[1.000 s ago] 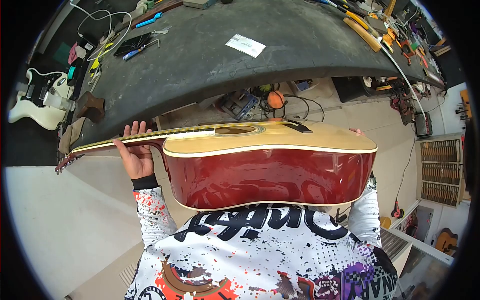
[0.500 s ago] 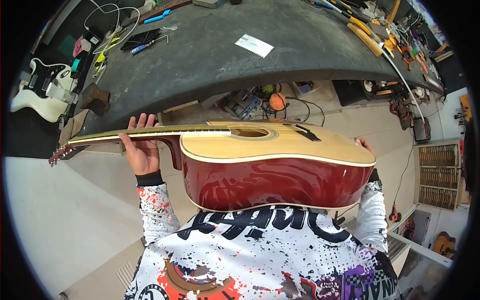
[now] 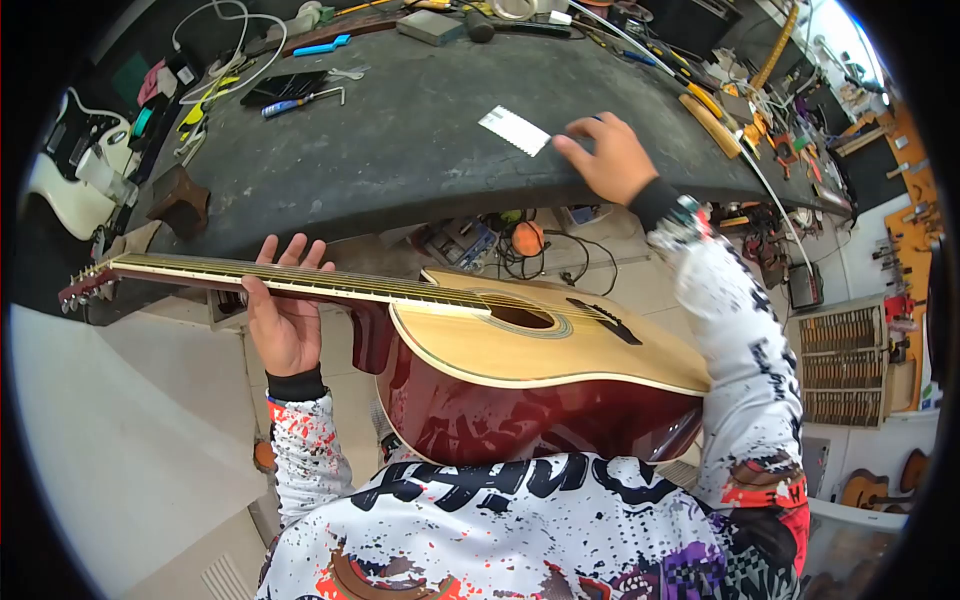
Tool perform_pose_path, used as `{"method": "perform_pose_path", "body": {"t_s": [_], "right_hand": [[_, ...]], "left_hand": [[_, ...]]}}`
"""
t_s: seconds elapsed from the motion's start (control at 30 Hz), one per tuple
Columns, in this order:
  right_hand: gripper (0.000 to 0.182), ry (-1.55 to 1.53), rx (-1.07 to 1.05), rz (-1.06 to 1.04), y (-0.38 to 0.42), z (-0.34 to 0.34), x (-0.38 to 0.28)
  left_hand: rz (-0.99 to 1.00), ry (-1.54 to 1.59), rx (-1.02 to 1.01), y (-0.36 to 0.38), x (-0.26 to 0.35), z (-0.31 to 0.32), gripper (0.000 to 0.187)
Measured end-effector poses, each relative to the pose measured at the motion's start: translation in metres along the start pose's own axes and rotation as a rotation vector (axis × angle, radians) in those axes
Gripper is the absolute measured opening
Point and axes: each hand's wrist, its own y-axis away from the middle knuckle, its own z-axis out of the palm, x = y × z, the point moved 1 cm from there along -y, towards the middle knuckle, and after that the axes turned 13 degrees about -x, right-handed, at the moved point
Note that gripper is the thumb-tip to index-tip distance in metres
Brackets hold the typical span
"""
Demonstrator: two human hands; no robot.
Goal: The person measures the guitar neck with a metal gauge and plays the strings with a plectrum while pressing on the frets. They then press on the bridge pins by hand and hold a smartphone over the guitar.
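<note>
An acoustic guitar [image 3: 560, 366] with a pale top and glossy dark-red sides rests across my lap, its headstock toward the left. My left hand [image 3: 287, 318] holds the neck from below, thumb on the near edge and fingertips showing past the far edge. Above the workbench [image 3: 380, 120], my right hand [image 3: 608, 158] is off the guitar, fingers bent and thumb apart from them, with nothing visible in it. Just left of its fingertips lies a white card with a toothed edge [image 3: 516, 131]. My right forearm passes over the guitar's lower end.
A screwdriver [image 3: 286, 105], a blue-handled tool [image 3: 321, 46] and a grey block [image 3: 431, 28] lie on the bench. A dark wooden block [image 3: 180, 198] sits near its left front edge, by a white electric guitar [image 3: 70, 190]. Tools crowd the right side; cables lie below.
My right hand has left the guitar's lower end and moved forward over the bench beside the white card. The guitar top has tilted more toward me; my left hand stays on the neck.
</note>
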Motion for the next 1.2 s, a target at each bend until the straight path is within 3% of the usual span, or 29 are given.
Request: {"method": "perform_pose_path", "body": {"t_s": [0.17, 0.37, 0.53, 0.6, 0.73, 0.8, 0.9, 1.13, 1.2], "right_hand": [[0.058, 0.154, -0.073, 0.157, -0.042, 0.03, -0.035], [0.061, 0.229, -0.164, 0.19, -0.059, 0.031, -0.021], [0.059, 0.085, -0.353, 0.296, -0.08, 0.014, -0.019], [0.058, -0.076, -0.53, 0.31, -0.09, 0.014, -0.012], [0.06, -0.031, -0.488, 0.214, -0.089, 0.014, -0.02], [0.061, 0.173, -0.352, 0.248, -0.082, 0.012, -0.029], [0.063, 0.142, -0.389, 0.231, -0.084, 0.011, -0.02], [0.061, -0.024, -0.59, 0.223, -0.101, -0.001, -0.019], [0.054, -0.112, -0.57, 0.163, -0.099, 0.0, -0.025]], "left_hand": [[-0.011, -0.036, 0.009, -0.001, 0.005, -0.001, 0.067], [-0.025, -0.064, 0.015, -0.008, 0.006, 0.002, 0.073], [-0.035, -0.048, 0.027, -0.014, 0.004, 0.01, 0.072], [-0.033, -0.058, 0.024, -0.015, 0.003, 0.012, 0.074], [-0.026, -0.081, -0.001, -0.015, 0.003, 0.012, 0.075], [0.002, -0.017, 0.004, -0.016, 0.003, 0.014, 0.067], [-0.026, -0.087, -0.015, -0.017, 0.004, 0.015, 0.076], [-0.028, -0.077, 0.01, -0.021, 0.0, 0.018, 0.078], [-0.007, 0.015, -0.002, -0.021, -0.001, 0.018, 0.061]]}}
